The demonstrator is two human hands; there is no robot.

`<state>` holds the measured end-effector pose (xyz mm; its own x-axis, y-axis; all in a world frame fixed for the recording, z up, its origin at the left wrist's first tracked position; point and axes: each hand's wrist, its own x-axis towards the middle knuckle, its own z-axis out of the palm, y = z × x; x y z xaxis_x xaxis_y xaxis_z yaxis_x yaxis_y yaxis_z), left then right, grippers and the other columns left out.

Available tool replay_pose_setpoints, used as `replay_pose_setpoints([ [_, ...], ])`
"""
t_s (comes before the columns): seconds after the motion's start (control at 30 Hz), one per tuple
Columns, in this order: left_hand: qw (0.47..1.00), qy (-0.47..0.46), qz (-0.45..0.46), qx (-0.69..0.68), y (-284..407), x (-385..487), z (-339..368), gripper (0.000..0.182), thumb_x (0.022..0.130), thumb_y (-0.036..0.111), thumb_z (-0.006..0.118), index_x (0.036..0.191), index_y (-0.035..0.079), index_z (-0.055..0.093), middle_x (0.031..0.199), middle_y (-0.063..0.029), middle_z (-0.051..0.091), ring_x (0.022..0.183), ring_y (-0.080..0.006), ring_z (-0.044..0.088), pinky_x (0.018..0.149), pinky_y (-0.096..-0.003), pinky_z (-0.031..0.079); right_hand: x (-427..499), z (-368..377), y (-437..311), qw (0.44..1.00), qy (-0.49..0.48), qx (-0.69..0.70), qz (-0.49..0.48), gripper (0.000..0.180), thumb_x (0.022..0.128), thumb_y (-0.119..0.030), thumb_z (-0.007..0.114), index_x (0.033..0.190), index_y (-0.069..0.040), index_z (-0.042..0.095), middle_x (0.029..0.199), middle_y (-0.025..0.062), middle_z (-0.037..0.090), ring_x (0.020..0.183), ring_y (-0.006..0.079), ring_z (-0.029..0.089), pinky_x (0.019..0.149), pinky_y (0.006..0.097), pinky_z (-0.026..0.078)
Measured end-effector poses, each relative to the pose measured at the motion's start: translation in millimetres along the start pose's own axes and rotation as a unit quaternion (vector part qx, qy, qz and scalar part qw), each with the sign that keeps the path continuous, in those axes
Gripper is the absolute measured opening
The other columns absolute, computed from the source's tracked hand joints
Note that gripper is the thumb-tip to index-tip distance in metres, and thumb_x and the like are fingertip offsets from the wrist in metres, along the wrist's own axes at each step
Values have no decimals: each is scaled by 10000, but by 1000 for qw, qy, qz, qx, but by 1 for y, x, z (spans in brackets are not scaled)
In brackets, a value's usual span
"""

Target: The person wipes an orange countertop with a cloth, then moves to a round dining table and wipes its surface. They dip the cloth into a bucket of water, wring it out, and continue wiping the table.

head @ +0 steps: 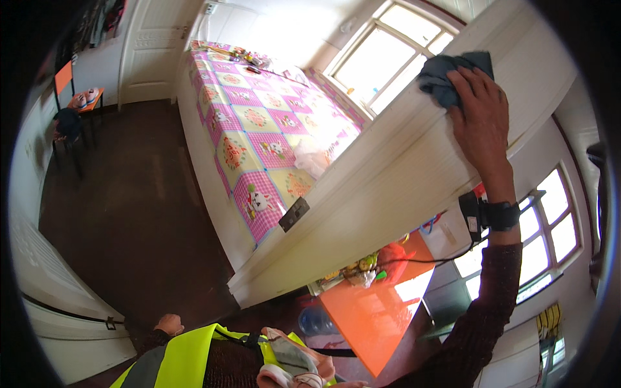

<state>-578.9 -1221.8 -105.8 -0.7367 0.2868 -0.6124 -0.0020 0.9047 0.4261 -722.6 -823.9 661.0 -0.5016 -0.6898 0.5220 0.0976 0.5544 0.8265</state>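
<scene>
My right hand (482, 121) presses a dark grey-green cloth (439, 80) flat against a white panelled surface (388, 165), which looks like a door or partition edge-on to me. A dark metal plate (294, 214) sits in its near edge. A black device with a cable is strapped to my right wrist. Low at the left, my left hand (170, 324) hangs beside my body with its fingers curled; whether it holds anything does not show.
Left of the panel stands a bed-like platform with a pink and yellow patterned cover (242, 131). An orange table (373, 315) with bags is at the lower right, near a blue water bottle (315, 320). An orange chair (63, 77) holding shoes stands far left; a white door (63, 286) is lower left.
</scene>
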Motion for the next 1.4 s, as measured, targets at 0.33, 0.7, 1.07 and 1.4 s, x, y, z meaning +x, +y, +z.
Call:
replay_pose_setpoints([
  [0.33, 997, -14, -56, -43, 28, -37, -24, 337, 852, 265, 665, 987, -41, 699, 1058, -266, 671, 1031, -426, 638, 867, -496, 518, -78, 36, -129, 971, -106, 172, -128, 478, 784, -124, 695, 1245, -114, 572, 1320, 90, 548, 1320, 278, 432, 1140, 546, 245],
  [0.7, 997, 46, -36, -52, -35, -50, 18, 269, 854, 215, 666, 880, -52, 672, 911, -264, 670, 875, -439, 642, 757, -509, 514, -210, 75, -282, 930, -144, 248, -230, 360, 864, -202, 538, 1193, -59, 565, 1260, 134, 575, 1297, 302, 449, 1135, 583, 264],
  [1.07, 986, 128, -87, -59, -58, -93, 63, 292, 818, 242, 671, 796, -49, 662, 865, -293, 651, 869, -454, 637, 756, -538, 499, -328, 108, -428, 862, -260, 319, -296, 344, 863, -184, 551, 1171, -35, 589, 1182, 137, 620, 1288, 323, 454, 1154, 587, 221],
  [1.4, 945, 174, -246, -129, 11, -182, 87, 256, 835, 252, 627, 830, 13, 717, 912, -223, 696, 916, -412, 661, 834, -500, 520, -403, 139, -513, 818, -261, 347, -378, 235, 898, -227, 534, 1062, -143, 680, 1086, 59, 645, 1183, 277, 506, 1113, 592, 257],
])
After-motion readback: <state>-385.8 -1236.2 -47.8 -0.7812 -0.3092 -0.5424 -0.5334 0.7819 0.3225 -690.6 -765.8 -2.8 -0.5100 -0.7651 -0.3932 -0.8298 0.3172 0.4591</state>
